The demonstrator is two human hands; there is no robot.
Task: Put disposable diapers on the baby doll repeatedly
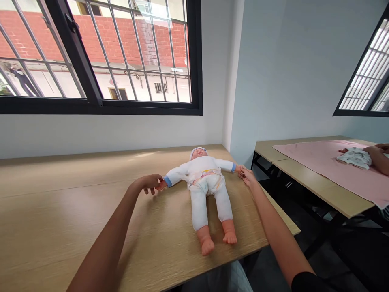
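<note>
A baby doll [202, 172] lies on its back on the wooden table, head toward the wall and bare feet toward me. It wears a white body with blue cuffs, a headband and a diaper [209, 184] with coloured markings. Both its arms are stretched out sideways. My left hand [149, 183] has its fingers closed on the doll's hand at the left of the picture. At the right, my right hand [246, 176] pinches the doll's other hand between thumb and fingers.
The wooden table [75, 211] runs along the wall below a barred window [136, 52]. Across a gap at the right stands another table [322, 194] with a pink cloth [319, 156]. Another person's arm [379, 158] rests there beside a small white patterned garment [355, 157].
</note>
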